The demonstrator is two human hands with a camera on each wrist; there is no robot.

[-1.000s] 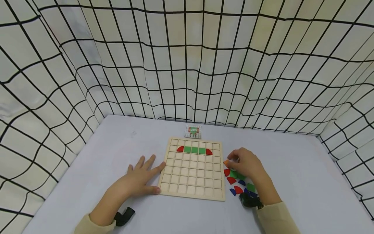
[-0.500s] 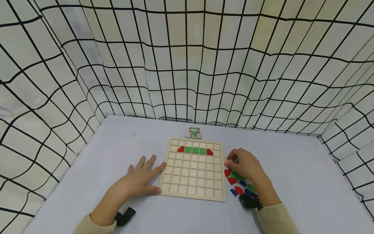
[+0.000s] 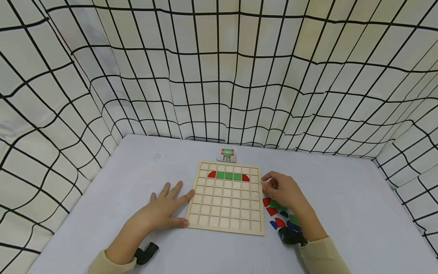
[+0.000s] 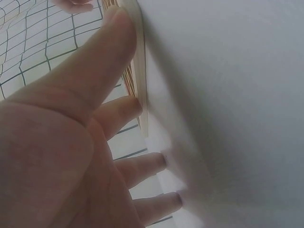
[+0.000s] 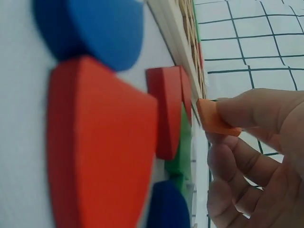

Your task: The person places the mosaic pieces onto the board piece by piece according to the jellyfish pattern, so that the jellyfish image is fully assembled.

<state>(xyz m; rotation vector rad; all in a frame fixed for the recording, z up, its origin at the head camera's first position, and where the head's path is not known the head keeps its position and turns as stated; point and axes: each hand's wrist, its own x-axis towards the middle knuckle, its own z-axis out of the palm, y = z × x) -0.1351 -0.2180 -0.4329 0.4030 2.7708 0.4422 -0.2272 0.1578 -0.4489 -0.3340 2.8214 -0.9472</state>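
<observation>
In the right wrist view, an orange block is pinched between the thumb and fingertips of my right hand, lifted off the table. The head view has this right hand just beyond the right edge of a wooden grid board, largely covering the orange block. My left hand lies with fingers spread; its thumb and index finger touch the board's left edge. Along an upper row of the board sit green squares with a red quarter-round piece at each end.
Loose red pieces, green pieces and blue pieces lie right of the board, close to my right wrist. A pattern card rests behind the board. Black-grid white walls enclose the table.
My right hand has lifted the orange block, which earlier lay flatter at its fingertips, and its index finger has shifted up and left. The left hand and the board stay where they were.
</observation>
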